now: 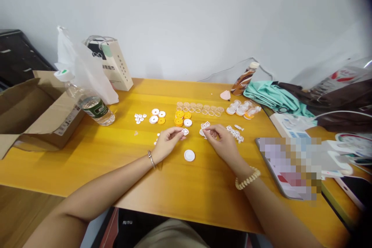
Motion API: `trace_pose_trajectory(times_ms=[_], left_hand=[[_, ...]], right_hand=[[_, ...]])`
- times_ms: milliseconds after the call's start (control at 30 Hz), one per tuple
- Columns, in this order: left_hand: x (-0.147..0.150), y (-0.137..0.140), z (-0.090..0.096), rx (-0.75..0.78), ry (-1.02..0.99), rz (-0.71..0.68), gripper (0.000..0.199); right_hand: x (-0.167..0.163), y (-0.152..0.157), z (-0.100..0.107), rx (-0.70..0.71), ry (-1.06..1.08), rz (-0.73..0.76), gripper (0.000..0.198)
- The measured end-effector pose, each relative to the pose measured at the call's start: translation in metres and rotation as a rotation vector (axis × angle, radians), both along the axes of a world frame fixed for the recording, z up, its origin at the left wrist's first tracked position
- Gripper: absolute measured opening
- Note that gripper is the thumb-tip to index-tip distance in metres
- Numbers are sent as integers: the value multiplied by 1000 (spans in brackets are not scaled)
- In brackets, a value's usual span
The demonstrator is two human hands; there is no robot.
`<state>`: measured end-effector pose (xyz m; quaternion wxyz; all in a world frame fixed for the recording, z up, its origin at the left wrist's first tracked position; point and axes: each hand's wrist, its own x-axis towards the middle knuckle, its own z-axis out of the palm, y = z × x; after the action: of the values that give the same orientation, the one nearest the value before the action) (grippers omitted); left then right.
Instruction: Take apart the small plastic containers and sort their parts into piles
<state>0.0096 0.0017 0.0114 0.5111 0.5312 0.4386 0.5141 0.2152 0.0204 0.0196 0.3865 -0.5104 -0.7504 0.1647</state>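
Observation:
My left hand (170,141) pinches a small white plastic piece with holes (185,132) between thumb and fingertips, just above the table. My right hand (222,139) is closed, its thumb and index fingertip at a cluster of white openwork pieces (204,124); what lies between those fingertips is too small to make out. Below and between the hands lies a round white disc (189,155). Beyond them are yellow discs (179,114), a white ring-shaped disc (187,123) and a row of clear cups (198,107). More white openwork pieces (236,133) lie right of my right hand.
On the left stand a cardboard box (62,124), a water bottle (97,110) and a paper bag (116,64). Clear-topped assemblies (240,108), a drink bottle (244,79) and green cloth (276,95) are at the back right. A tablet (286,170) lies near my right forearm.

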Motion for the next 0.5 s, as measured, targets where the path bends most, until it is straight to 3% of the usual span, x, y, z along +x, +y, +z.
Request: trace_pose_trajectory(times_ms=[133,300,500], left_hand=[[3,-3,-1,9,-35,-87,24],[5,-6,-2,43,-48,-172,20],[1,-8,-2,245,240,-90,20]], right_hand=[[-14,-12,5,-38,106,204,21],[-27,-18,-2,-197,322,311,16],[-37,-21,-6,-343,603,308,12]])
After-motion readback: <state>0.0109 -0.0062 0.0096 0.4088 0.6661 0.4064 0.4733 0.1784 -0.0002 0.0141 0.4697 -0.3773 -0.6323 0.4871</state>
